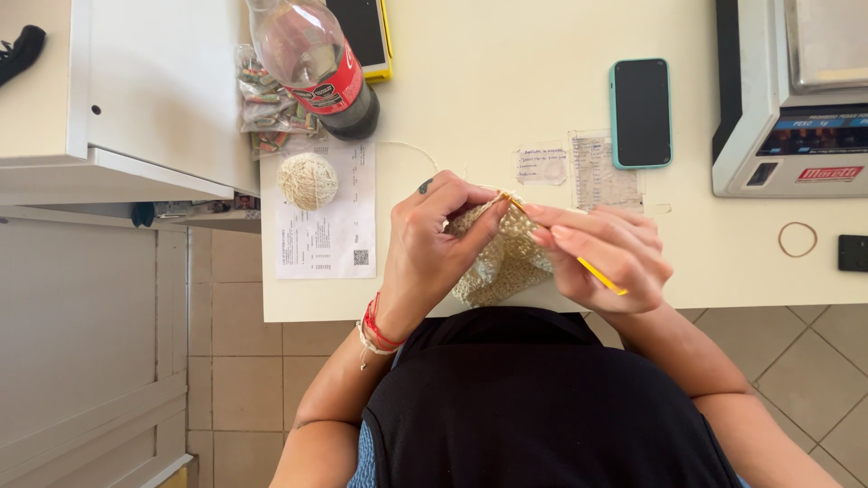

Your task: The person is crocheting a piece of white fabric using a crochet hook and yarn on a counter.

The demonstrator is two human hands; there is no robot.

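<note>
Both forearms come up from the bottom of the view and meet over the near edge of the pale table (506, 99), wrists bent inward. The left hand (434, 244), with red and white bands at the wrist, curls its fingers over the top of a cream crocheted piece (499, 262) and pinches the upper edge between thumb and forefinger. The right hand (608, 255) closes around a yellow crochet hook (597, 274), held like a pencil, its tip buried in the stitches near the left thumb and its handle poking out under the palm. The crocheted piece hangs between the two hands, just above the table edge. A strand of yarn runs from it back toward a ball of cream yarn (306, 180), which rests on a printed sheet (330, 235) beside a plastic bottle (316, 63). A teal-cased phone (641, 113) lies farther back.
</note>
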